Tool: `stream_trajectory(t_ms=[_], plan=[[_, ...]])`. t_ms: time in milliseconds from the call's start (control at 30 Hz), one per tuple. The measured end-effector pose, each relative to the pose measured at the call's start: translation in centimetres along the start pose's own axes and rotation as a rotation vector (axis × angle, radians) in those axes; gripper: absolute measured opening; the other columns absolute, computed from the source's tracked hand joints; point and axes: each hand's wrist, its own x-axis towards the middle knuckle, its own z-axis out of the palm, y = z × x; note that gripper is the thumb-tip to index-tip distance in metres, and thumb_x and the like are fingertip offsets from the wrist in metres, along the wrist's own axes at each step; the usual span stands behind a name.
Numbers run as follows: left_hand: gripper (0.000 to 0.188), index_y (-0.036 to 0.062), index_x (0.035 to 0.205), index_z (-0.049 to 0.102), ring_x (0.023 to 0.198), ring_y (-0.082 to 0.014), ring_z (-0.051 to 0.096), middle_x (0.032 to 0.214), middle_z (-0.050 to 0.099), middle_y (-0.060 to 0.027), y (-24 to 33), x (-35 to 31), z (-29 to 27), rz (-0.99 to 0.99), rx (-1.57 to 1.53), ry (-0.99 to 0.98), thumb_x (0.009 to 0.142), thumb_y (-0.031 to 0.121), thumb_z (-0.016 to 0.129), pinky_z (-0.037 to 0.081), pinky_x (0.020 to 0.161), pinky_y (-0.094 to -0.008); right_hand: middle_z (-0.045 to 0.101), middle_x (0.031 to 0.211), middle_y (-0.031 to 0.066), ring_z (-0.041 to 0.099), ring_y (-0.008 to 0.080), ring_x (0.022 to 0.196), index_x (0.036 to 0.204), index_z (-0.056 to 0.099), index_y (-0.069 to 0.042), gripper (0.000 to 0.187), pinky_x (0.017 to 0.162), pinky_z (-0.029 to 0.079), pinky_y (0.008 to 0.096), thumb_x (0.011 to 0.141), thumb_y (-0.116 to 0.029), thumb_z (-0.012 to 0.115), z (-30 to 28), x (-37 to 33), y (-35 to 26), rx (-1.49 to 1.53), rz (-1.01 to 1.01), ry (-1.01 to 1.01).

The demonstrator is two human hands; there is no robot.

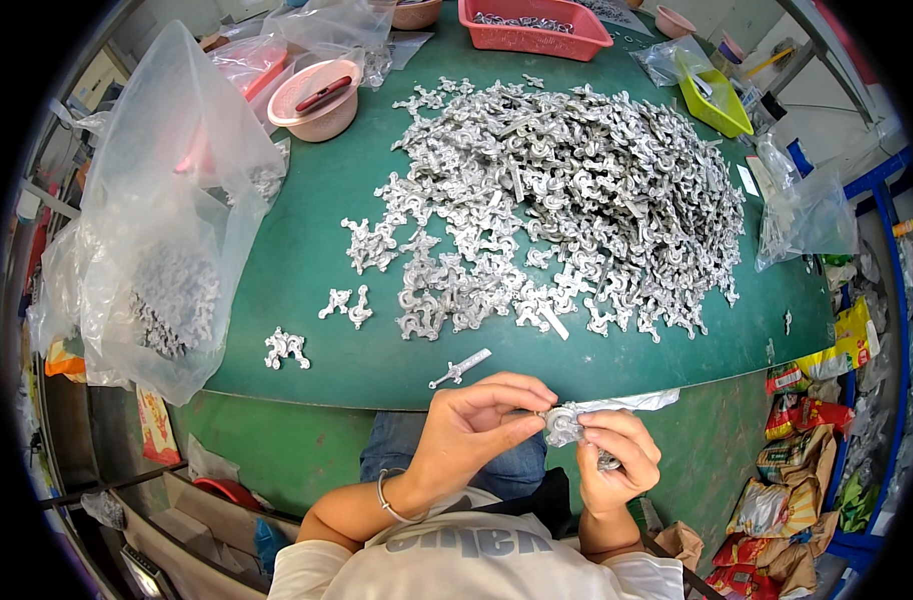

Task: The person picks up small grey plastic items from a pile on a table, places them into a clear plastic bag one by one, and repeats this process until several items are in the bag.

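In front of my chest, just off the table's near edge, both hands meet at a small silver-grey metal casting [562, 424] with curved parts. My left hand [476, 425] pinches its left side between thumb and fingertips. My right hand [616, 458] grips the right side, with another bit of grey metal showing under its curled fingers. A big heap of similar castings [596, 190] covers the middle and right of the table. Nearer me lie a loose casting with a flat bar [461, 368] and a small cluster of castings [286, 347].
The green table [376, 375] carries a large clear plastic bag [166, 220] of castings at the left. Behind stand a pink bowl [314, 105] with a red-handled tool, a red basket [536, 32] of metal rings and a yellow-green basket [714, 98]. Blue shelving [876, 400] stands right.
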Motion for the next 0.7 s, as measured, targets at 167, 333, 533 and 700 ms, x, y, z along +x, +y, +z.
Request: stream_trajectory(t_ms=[167,333,533,700], plan=[[0.018,-0.0065,0.096,0.061,0.099,-0.0196,0.053,0.105,0.055,-0.0156,-0.1,0.0,0.0,-0.009,-0.011,0.000,0.078,-0.010,0.057,0.044,0.088,-0.0315,0.064,0.077,0.0144,0.059,0.0212,0.058,0.077,0.061,0.001,0.021,0.049,0.045,0.0269,0.060,0.013,0.065,0.0,-0.1,0.0,0.023,0.011,0.005],[0.017,-0.0063,0.095,0.061,0.099,-0.0188,0.053,0.104,0.055,-0.0147,-0.1,0.1,0.0,-0.065,-0.054,0.013,0.078,-0.008,0.058,0.043,0.088,-0.0313,0.064,0.076,0.0141,0.060,0.0219,0.059,0.077,0.062,0.001,0.020,0.050,0.045,0.0268,0.060,0.012,0.066,-0.1,-0.1,-0.3,0.017,0.055,0.001],[0.015,-0.0053,0.096,0.059,0.095,-0.0154,0.054,0.103,0.056,-0.0112,-0.6,-0.1,-0.4,-0.135,-0.077,-0.020,0.081,-0.004,0.057,0.044,0.085,-0.0285,0.062,0.079,0.0131,0.059,0.0194,0.061,0.076,0.060,0.002,0.012,0.049,0.044,0.0252,0.068,0.000,0.069,-0.4,-0.4,0.4,0.026,0.080,-0.079],[0.013,-0.0023,0.096,0.058,0.083,-0.0130,0.056,0.095,0.058,-0.0081,-0.8,-0.1,0.0,-0.221,-0.041,0.113,0.084,0.003,0.056,0.047,0.076,-0.0290,0.056,0.085,0.0096,0.055,0.0173,0.065,0.075,0.044,-0.005,0.026,0.044,0.040,0.0261,0.090,-0.025,0.050,-0.3,-0.9,3.1,1.130,0.873,0.222]])
